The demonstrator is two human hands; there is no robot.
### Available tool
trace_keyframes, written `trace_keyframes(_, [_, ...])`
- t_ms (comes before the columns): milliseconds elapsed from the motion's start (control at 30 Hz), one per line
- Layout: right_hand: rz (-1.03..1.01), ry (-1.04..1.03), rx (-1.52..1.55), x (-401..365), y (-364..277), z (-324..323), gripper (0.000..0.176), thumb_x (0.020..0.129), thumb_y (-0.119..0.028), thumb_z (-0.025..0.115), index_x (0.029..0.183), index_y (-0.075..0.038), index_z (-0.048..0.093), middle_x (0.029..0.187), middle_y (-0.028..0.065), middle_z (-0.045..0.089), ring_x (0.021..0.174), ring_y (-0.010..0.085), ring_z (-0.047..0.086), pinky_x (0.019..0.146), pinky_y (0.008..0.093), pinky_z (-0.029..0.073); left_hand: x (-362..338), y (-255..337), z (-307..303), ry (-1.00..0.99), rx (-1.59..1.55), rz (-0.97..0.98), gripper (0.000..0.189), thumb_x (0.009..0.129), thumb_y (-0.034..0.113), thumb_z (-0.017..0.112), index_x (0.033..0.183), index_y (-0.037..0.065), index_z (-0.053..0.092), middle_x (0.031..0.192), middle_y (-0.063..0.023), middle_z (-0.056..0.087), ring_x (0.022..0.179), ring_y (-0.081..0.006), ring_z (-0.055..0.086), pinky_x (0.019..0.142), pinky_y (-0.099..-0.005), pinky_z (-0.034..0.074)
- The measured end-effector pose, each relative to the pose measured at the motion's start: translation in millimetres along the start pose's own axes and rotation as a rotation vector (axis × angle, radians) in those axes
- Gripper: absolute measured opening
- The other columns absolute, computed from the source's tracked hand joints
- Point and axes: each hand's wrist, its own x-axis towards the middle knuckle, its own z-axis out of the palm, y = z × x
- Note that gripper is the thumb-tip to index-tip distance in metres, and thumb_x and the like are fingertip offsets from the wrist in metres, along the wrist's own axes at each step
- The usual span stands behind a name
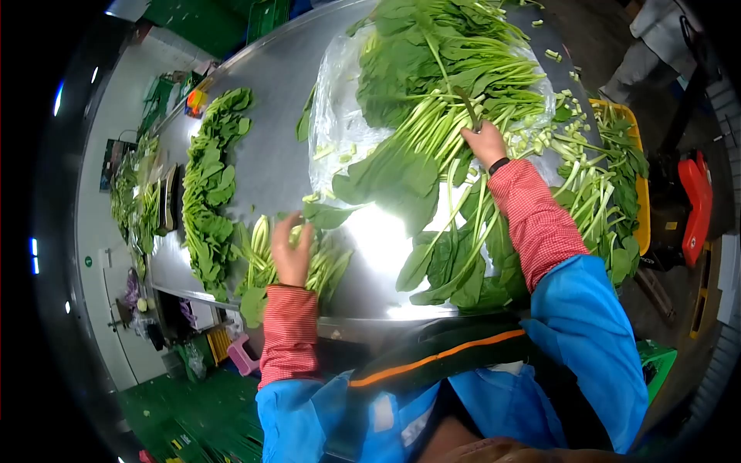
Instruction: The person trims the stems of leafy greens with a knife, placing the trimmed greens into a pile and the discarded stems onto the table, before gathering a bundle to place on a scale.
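My right hand (486, 144) is closed on a knife (468, 108) with a narrow dark blade, over the pale stalks of a large pile of leafy greens (394, 69). My left hand (292, 251) is above a small bunch of greens (262, 251) near the table's front edge. Its fingers are bent and apart, and I see nothing gripped between them. Under the pile lies a clear plastic sheet (328, 131). More loose leafy greens (463, 262) lie below my right forearm, their stalks pointing up toward the pile.
Greens in a long row (208, 193) lie on the metal table (278, 85) at left. Cut stalk ends (532, 143) are scattered at right, by a yellow crate (643, 204) of greens. A person (664, 38) stands at the far right; a red handle (695, 208) is nearby.
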Motion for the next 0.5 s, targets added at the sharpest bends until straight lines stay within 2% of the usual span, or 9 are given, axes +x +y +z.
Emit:
trace_keyframes(100, [-0.090, 0.126, 0.275, -25, -14, -12, 0.030, 0.073, -0.026, 0.067, 0.086, 0.000, 0.060, 0.072, 0.0139, 0.062, 0.067, 0.0288, 0.061, 0.065, 0.0372, 0.048, 10, 64, 36, -0.097, -0.244, 0.118, 0.023, 0.079, 0.003, 0.070, 0.102, 0.002, 0.068, 0.096, -0.0112, 0.069, 0.088, -0.0223, 0.065, 0.080, -0.0318, 0.050])
trace_keyframes(167, [-0.178, 0.101, 0.295, -51, -27, -31, 0.026, 0.073, -0.021, 0.067, 0.087, -0.001, 0.057, 0.064, 0.0077, 0.054, 0.059, 0.0212, 0.055, 0.058, 0.0334, 0.045, 19, 107, 48, -0.182, -0.321, 0.213, 0.019, 0.079, 0.003, 0.068, 0.099, 0.001, 0.068, 0.093, -0.0126, 0.068, 0.086, -0.0233, 0.065, 0.078, -0.0314, 0.050])
trace_keyframes(200, [-0.286, 0.104, 0.336, -68, -39, -44, 0.025, 0.074, -0.020, 0.066, 0.088, -0.001, 0.057, 0.063, 0.0067, 0.053, 0.058, 0.0187, 0.053, 0.057, 0.0324, 0.044, 24, 129, 53, -0.207, -0.348, 0.262, 0.019, 0.082, 0.001, 0.067, 0.100, -0.001, 0.067, 0.090, -0.0093, 0.067, 0.083, -0.0164, 0.064, 0.077, -0.0268, 0.050])
trace_keyframes(233, [-0.393, 0.107, 0.377, -85, -50, -56, 0.024, 0.075, -0.018, 0.065, 0.090, -0.001, 0.057, 0.063, 0.0057, 0.052, 0.057, 0.0163, 0.052, 0.055, 0.0314, 0.043, 29, 153, 56, -0.233, -0.398, 0.293, 0.020, 0.082, 0.002, 0.066, 0.102, 0.000, 0.067, 0.094, -0.0091, 0.066, 0.086, -0.0164, 0.063, 0.079, -0.0264, 0.049])
trace_keyframes(267, [-0.422, 0.072, 0.372, -99, -59, -67, 0.023, 0.076, -0.017, 0.065, 0.092, -0.002, 0.057, 0.063, 0.0050, 0.051, 0.057, 0.0148, 0.051, 0.055, 0.0306, 0.043, 34, 169, 65, -0.254, -0.451, 0.292, 0.024, 0.081, 0.003, 0.067, 0.105, 0.000, 0.066, 0.098, -0.0095, 0.065, 0.089, -0.0175, 0.062, 0.081, -0.0270, 0.049])
trace_keyframes(300, [-0.451, 0.038, 0.367, -111, -67, -79, 0.023, 0.076, -0.016, 0.065, 0.093, -0.002, 0.058, 0.063, 0.0044, 0.051, 0.057, 0.0134, 0.050, 0.055, 0.0297, 0.043, 41, 181, 76, -0.226, -0.429, 0.380, 0.032, 0.080, 0.004, 0.068, 0.111, 0.001, 0.063, 0.104, -0.0108, 0.063, 0.094, -0.0191, 0.061, 0.084, -0.0281, 0.048])
trace_keyframes(367, [-0.469, -0.040, 0.372, -128, -77, -102, 0.031, 0.076, -0.015, 0.067, 0.102, -0.001, 0.058, 0.070, 0.0060, 0.059, 0.062, 0.0123, 0.055, 0.062, 0.0282, 0.047, 48, 211, 91, -0.161, -0.368, 0.490, 0.046, 0.080, 0.006, 0.069, 0.124, 0.002, 0.055, 0.109, -0.0119, 0.060, 0.100, -0.0207, 0.059, 0.087, -0.0289, 0.047])
trace_keyframes(433, [-0.480, -0.110, 0.397, -136, -75, -116, 0.035, 0.076, -0.014, 0.067, 0.108, -0.001, 0.058, 0.076, 0.0084, 0.062, 0.066, 0.0126, 0.056, 0.065, 0.0276, 0.048, 49, 228, 111, -0.228, -0.566, 0.434, 0.044, 0.085, 0.008, 0.068, 0.125, 0.000, 0.053, 0.107, -0.0082, 0.061, 0.100, -0.0162, 0.059, 0.087, -0.0275, 0.047])
trace_keyframes(500, [-0.499, -0.068, 0.398, -140, -66, -129, 0.031, 0.081, -0.017, 0.067, 0.107, 0.000, 0.061, 0.081, 0.0130, 0.065, 0.069, 0.0160, 0.061, 0.067, 0.0291, 0.049, 44, 244, 116, -0.416, -0.848, 0.183, 0.040, 0.086, 0.012, 0.067, 0.122, 0.000, 0.055, 0.109, -0.0088, 0.063, 0.100, -0.0175, 0.059, 0.088, -0.0285, 0.046])
